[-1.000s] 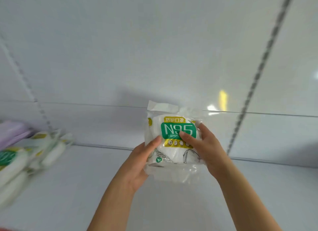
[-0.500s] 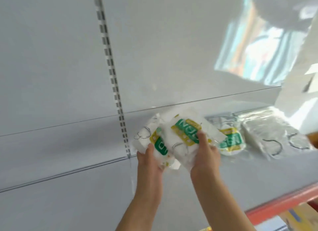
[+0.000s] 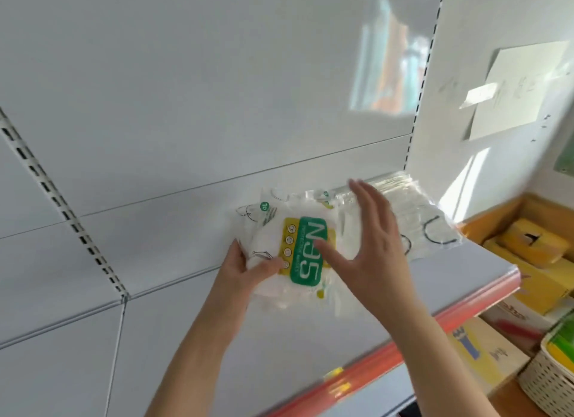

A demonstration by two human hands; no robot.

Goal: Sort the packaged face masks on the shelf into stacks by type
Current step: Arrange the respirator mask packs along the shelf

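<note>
A white N95 mask pack (image 3: pixel 306 252) with a green and yellow label lies on the white shelf (image 3: pixel 217 339), on top of other white packs of the same kind. My left hand (image 3: pixel 245 269) grips its left edge, thumb on the label side. My right hand (image 3: pixel 369 245) hovers over the pack's right side with fingers spread, holding nothing. To the right, against the shelf's end, sits a stack of clear-wrapped masks with black ear loops (image 3: pixel 416 217).
The shelf has a red front strip (image 3: pixel 403 345) and a slotted upright (image 3: pixel 62 211) on the back panel. Beyond the right end stand yellow boxes (image 3: pixel 534 245), cartons and a cream woven basket (image 3: pixel 549 382). A paper sheet (image 3: pixel 515 87) hangs on the wall.
The view swung right along the shelf. The N95 pack came down onto the pile by the clear-wrapped stack, and my right hand let go and opened above it.
</note>
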